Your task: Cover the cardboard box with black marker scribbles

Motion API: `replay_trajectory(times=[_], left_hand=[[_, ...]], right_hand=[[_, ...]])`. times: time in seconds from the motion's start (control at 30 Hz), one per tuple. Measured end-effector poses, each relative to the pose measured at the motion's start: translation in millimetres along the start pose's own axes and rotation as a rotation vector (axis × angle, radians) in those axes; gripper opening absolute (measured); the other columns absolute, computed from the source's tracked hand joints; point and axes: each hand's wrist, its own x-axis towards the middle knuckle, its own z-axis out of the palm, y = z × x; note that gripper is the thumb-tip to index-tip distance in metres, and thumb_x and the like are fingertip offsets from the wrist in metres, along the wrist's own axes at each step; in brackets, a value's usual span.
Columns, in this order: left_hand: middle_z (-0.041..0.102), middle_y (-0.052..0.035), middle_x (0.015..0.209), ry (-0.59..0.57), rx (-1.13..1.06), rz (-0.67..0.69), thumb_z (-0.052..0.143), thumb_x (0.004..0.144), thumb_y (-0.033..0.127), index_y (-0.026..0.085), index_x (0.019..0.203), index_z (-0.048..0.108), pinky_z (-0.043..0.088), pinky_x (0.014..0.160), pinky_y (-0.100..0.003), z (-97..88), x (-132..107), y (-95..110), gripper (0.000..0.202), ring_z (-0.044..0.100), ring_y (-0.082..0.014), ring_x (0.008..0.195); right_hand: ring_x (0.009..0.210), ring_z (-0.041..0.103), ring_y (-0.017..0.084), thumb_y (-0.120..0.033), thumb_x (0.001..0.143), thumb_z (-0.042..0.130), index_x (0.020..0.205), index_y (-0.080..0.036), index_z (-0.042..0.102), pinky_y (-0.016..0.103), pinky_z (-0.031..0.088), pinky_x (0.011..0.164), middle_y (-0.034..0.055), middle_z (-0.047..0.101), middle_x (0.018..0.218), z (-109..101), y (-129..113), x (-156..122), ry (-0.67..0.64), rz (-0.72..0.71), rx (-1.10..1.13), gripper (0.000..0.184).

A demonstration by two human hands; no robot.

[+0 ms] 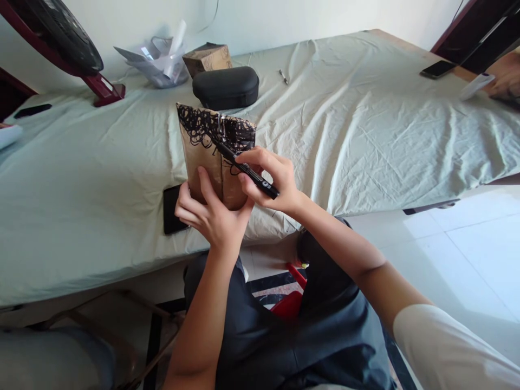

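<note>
My left hand (217, 216) is closed around the lower part of a brown cardboard box (201, 165), which it holds tilted above the cloth. Black looping scribbles cover the upper part of the box's face, with plain cardboard below them. Between the thumb and fingers of my right hand (276, 179) is a black marker pen (252, 172), its tip end at the scribbled area. Partly behind my left hand, a dark phone (173, 211) lies on the cloth.
Behind the box, a black hard case (226, 88) sits before another cardboard box (208, 57) and a clear plastic bag (164, 67). A pen (283, 77) lies on the pale cloth-covered table (365, 124). A fan (81, 49) stands left; another phone (437, 69) and a person's hand (506, 76) are far right.
</note>
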Motion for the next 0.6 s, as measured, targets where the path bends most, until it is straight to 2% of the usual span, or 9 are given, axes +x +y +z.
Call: replay_trajectory(times=[0.2,0.37,0.43,0.5,0.6], left_hand=[[0.041,-0.0323,0.164,-0.020,-0.010,-0.001,0.084,0.077,0.082,0.010,0.168,0.054,0.027,0.132,-0.074,-1.2,-1.0,1.5,0.120,0.035,-0.0556,0.150],[0.039,-0.0327,0.165,-0.032,-0.017,-0.014,0.084,0.079,0.078,0.011,0.166,0.056,0.025,0.132,-0.076,-0.8,-2.3,4.9,0.113,0.032,-0.0574,0.153],[0.039,-0.0328,0.165,-0.039,-0.023,-0.015,0.084,0.080,0.077,0.011,0.166,0.055,0.024,0.132,-0.077,-0.6,-2.4,5.4,0.112,0.031,-0.0577,0.154],[0.038,-0.0328,0.166,-0.041,-0.026,-0.014,0.083,0.081,0.076,0.010,0.166,0.054,0.023,0.132,-0.077,-0.4,-2.4,5.5,0.112,0.031,-0.0575,0.154],[0.040,-0.0322,0.165,-0.024,-0.013,-0.007,0.083,0.082,0.074,0.011,0.166,0.055,0.025,0.132,-0.075,0.1,-2.8,5.4,0.108,0.033,-0.0563,0.153]], right_hand=[[0.087,0.074,0.015,-0.030,0.113,0.059,0.125,-0.022,0.070,0.029,0.065,0.077,0.0053,0.079,0.106,-2.8,0.0,3.1,0.015,-0.044,0.026,0.018],[0.094,0.076,0.021,-0.041,0.110,0.059,0.132,-0.025,0.073,0.034,0.068,0.086,0.0105,0.078,0.116,-8.2,1.0,-1.9,-0.150,0.167,-0.072,0.031],[0.099,0.076,0.023,-0.043,0.108,0.061,0.133,-0.025,0.074,0.036,0.069,0.090,0.0116,0.077,0.118,-9.4,1.4,-2.8,-0.177,0.210,-0.076,0.033],[0.099,0.076,0.023,-0.041,0.109,0.061,0.132,-0.025,0.073,0.035,0.069,0.090,0.0109,0.077,0.117,-9.2,1.4,-2.1,-0.151,0.179,-0.057,0.031],[0.092,0.075,0.018,-0.034,0.112,0.058,0.128,-0.023,0.071,0.031,0.067,0.084,0.0072,0.077,0.110,-7.9,0.3,0.2,-0.045,0.046,-0.002,0.024]])
